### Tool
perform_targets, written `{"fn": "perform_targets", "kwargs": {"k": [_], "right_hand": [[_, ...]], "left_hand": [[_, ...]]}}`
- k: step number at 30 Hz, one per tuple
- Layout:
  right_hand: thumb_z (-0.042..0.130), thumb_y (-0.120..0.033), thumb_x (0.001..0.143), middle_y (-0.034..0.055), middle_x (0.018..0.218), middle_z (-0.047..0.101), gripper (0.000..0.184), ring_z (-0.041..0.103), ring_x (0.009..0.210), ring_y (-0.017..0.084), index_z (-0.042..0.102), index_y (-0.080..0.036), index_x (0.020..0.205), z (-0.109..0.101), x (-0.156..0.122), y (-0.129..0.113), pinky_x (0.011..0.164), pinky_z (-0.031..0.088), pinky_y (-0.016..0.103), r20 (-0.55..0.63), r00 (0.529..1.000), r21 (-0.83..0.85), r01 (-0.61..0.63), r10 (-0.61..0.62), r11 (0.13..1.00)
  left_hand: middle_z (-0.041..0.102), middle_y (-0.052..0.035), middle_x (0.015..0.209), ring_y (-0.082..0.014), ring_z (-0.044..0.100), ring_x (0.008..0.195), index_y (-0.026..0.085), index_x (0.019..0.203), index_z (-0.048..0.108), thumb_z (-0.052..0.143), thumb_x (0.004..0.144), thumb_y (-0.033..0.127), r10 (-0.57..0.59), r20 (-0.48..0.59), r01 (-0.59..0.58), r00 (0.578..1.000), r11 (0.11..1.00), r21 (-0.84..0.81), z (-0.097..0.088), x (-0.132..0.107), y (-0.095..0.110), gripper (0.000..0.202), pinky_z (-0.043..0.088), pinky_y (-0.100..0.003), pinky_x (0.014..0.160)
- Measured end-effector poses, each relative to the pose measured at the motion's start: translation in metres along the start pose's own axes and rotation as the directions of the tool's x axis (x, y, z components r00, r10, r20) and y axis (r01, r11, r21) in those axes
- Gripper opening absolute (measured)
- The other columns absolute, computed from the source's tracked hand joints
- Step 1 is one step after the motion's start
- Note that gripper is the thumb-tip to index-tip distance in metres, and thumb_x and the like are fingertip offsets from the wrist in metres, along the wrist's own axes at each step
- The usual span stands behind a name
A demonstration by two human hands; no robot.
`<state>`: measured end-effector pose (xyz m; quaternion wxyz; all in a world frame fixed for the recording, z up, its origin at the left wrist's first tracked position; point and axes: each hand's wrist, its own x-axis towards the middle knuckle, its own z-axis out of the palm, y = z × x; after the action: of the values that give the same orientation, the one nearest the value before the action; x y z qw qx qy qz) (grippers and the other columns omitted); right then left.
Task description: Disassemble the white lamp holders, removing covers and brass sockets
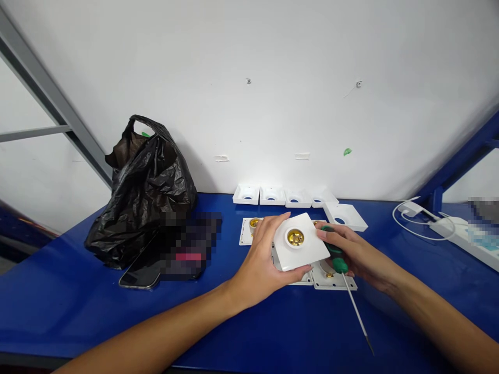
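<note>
My left hand (259,259) grips a square white lamp holder (286,257) by its edges, tilted up toward me. A round socket with a brass-coloured inside sits at its centre. My right hand (351,249) is closed round the green and black handle of a screwdriver (340,265), its shaft pointing down toward the near edge. The right fingertips also touch the right edge of the lamp holder. Beneath my hands lie several white base plates (335,283) with brass sockets, partly hidden by the hands.
Several white square covers (272,196) with round holes line the wall. At left, a black plastic bag (148,192) stands behind a phone (142,272) and a blurred dark item. A white power strip (471,239) with a cable lies on the blue table (218,332) at right.
</note>
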<state>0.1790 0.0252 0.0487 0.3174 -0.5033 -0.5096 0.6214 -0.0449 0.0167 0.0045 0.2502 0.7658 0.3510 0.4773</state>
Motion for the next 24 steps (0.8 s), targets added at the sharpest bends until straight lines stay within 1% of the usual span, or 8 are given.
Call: {"fn": "perform_targets", "kwargs": {"k": [4, 8, 11, 13, 15, 19, 22, 24], "right_hand": [[0.076, -0.063, 0.085, -0.0075, 0.063, 0.045, 0.044, 0.039, 0.043, 0.005, 0.066, -0.022, 0.097, -0.002, 0.001, 0.002, 0.036, 0.031, 0.017, 0.004, 0.999, 0.033, 0.043, -0.044, 0.999], [0.075, -0.061, 0.087, -0.0066, 0.066, 0.049, 0.041, 0.044, 0.045, 0.006, 0.066, -0.023, 0.098, -0.001, 0.002, 0.004, 0.038, 0.036, 0.018, -0.021, 0.995, 0.076, 0.098, -0.096, 0.992], [0.077, -0.063, 0.085, -0.0063, 0.064, 0.052, 0.049, 0.049, 0.047, 0.008, 0.068, -0.022, 0.111, -0.001, 0.004, 0.006, 0.041, 0.042, 0.019, -0.020, 0.993, 0.050, 0.117, -0.116, 0.992], [0.077, -0.065, 0.083, -0.0063, 0.061, 0.055, 0.058, 0.050, 0.045, 0.008, 0.067, -0.020, 0.119, -0.002, 0.004, 0.007, 0.040, 0.042, 0.020, 0.001, 0.993, 0.007, 0.120, -0.120, 0.993], [0.077, -0.064, 0.084, -0.0059, 0.060, 0.057, 0.061, 0.051, 0.043, 0.008, 0.066, -0.018, 0.123, -0.004, 0.004, 0.008, 0.040, 0.042, 0.020, 0.033, 0.992, -0.016, 0.123, -0.122, 0.992], [0.078, -0.055, 0.086, -0.0054, 0.059, 0.061, 0.048, 0.054, 0.042, 0.009, 0.068, -0.019, 0.116, -0.006, 0.003, 0.011, 0.040, 0.040, 0.019, 0.101, 0.984, -0.032, 0.153, -0.149, 0.988], [0.078, -0.049, 0.087, -0.0056, 0.057, 0.059, 0.034, 0.054, 0.040, 0.008, 0.070, -0.020, 0.101, -0.004, 0.003, 0.013, 0.038, 0.037, 0.019, 0.059, 0.984, -0.068, 0.173, -0.169, 0.983], [0.078, -0.047, 0.087, -0.0057, 0.057, 0.058, 0.030, 0.053, 0.040, 0.008, 0.069, -0.019, 0.093, -0.002, 0.004, 0.012, 0.038, 0.037, 0.019, 0.009, 0.987, -0.073, 0.163, -0.163, 0.984]], "left_hand": [[0.053, -0.0073, 0.136, -0.0331, 0.050, 0.129, 0.034, 0.144, 0.045, 0.090, 0.076, 0.030, -0.010, -0.030, 0.010, 1.000, 1.000, -0.006, 0.000, 0.001, 0.003, 0.082, 0.041, -0.056, 0.112], [0.055, -0.0075, 0.134, -0.0318, 0.053, 0.123, 0.033, 0.140, 0.047, 0.084, 0.082, 0.036, -0.117, -0.042, 0.114, 0.992, 0.991, -0.066, 0.000, 0.000, 0.005, 0.069, 0.044, -0.054, 0.108], [0.056, -0.0069, 0.129, -0.0295, 0.055, 0.119, 0.031, 0.135, 0.048, 0.080, 0.085, 0.035, -0.166, -0.046, 0.161, 0.985, 0.982, -0.103, 0.000, 0.001, 0.006, 0.060, 0.046, -0.051, 0.105], [0.056, -0.0063, 0.127, -0.0291, 0.055, 0.118, 0.030, 0.133, 0.048, 0.082, 0.083, 0.033, -0.144, -0.053, 0.141, 0.988, 0.988, -0.070, 0.000, 0.002, 0.007, 0.061, 0.046, -0.050, 0.103], [0.054, -0.0055, 0.126, -0.0293, 0.054, 0.118, 0.030, 0.133, 0.046, 0.084, 0.079, 0.030, -0.093, -0.068, 0.093, 0.993, 0.996, 0.002, 0.000, 0.002, 0.007, 0.066, 0.045, -0.049, 0.103], [0.050, -0.0053, 0.127, -0.0296, 0.051, 0.120, 0.031, 0.133, 0.043, 0.086, 0.076, 0.026, -0.007, -0.102, 0.021, 0.995, 0.991, 0.131, 0.000, 0.002, 0.006, 0.071, 0.043, -0.050, 0.105], [0.048, -0.0070, 0.131, -0.0310, 0.049, 0.122, 0.032, 0.138, 0.040, 0.088, 0.075, 0.027, 0.010, -0.083, 0.005, 0.997, 0.984, 0.180, -0.001, 0.002, 0.006, 0.079, 0.042, -0.052, 0.106], [0.045, -0.0081, 0.136, -0.0330, 0.046, 0.126, 0.035, 0.145, 0.037, 0.090, 0.074, 0.030, 0.015, -0.051, -0.005, 0.999, 0.980, 0.200, -0.004, 0.003, 0.005, 0.089, 0.041, -0.056, 0.110]]}}
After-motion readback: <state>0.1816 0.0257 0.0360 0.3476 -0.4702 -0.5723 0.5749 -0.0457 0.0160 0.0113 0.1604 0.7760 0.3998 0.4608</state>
